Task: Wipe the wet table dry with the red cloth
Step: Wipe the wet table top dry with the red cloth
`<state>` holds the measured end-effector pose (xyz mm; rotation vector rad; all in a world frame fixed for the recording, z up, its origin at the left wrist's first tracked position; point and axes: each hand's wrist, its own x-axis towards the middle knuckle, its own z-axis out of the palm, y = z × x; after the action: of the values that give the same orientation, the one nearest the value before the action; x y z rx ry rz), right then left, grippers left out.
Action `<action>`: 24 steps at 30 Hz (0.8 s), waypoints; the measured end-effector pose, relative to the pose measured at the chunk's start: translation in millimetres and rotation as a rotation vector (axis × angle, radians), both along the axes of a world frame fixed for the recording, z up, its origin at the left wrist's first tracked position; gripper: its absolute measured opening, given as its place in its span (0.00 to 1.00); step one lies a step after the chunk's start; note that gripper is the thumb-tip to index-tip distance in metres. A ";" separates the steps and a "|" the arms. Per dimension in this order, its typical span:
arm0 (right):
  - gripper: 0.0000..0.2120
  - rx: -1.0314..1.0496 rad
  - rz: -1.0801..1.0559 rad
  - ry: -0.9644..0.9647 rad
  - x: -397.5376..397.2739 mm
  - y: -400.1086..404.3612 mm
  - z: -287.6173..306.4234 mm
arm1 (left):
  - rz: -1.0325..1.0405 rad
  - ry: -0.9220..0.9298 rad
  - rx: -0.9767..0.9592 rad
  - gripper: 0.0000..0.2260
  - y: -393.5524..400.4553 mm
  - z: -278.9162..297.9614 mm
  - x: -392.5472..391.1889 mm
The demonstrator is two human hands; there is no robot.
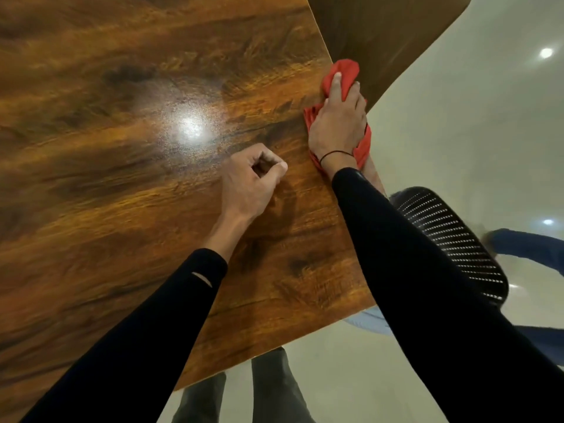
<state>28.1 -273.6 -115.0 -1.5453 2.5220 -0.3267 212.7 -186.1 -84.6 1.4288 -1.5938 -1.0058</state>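
- the right hand (337, 123) lies on top of the red cloth (343, 77), fingers spread forward and curled over the bunched fabric, pressing it down; a thin dark band circles the wrist.
- the left hand (251, 178) is a loose fist with nothing in it, knuckles resting on the wood near the middle of the view, apparently as a brace.
- the red cloth sits crumpled at the right edge of the table (122, 148), with part of it spilling over that edge below the wrist.
- no beads or pools of water show on the table; a bright lamp glare sits on the top to the left of the hands, and the frame is too blurred to tell wet film from plain gloss.
- judgement: the wipe is under way at the edge, and how much of the wide surface to the left is dry cannot be told, so it likely needs passes yet.
- beyond the edge stand a black mesh chair (451, 236) and pale floor (457, 117).
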 end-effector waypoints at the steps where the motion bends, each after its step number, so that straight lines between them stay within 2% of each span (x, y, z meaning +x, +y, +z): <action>1: 0.36 -0.007 -0.001 0.007 0.1 5.3 -1.3 | -0.008 -0.007 -0.003 0.05 1.6 0.6 -4.8; 8: 0.30 -0.014 0.024 0.023 -6.6 85.4 5.4 | -0.101 -0.094 0.020 0.03 19.6 3.7 -41.1; 15: 0.34 0.004 -0.026 0.028 -17.7 179.1 6.2 | -0.158 -0.108 0.054 0.01 49.0 -0.8 -53.0; 18: 0.29 -0.002 -0.077 0.040 -18.5 212.5 2.3 | -0.183 -0.097 0.074 0.02 63.9 -2.1 -56.6; 24: 0.28 0.019 -0.223 0.071 -15.4 263.7 -0.5 | -0.227 -0.080 0.091 0.01 94.6 -0.8 -58.5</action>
<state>12.7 -9.9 -115.5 -1.2922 2.7500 -0.2796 154.2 -91.5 -85.4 1.3852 -1.8203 -1.1766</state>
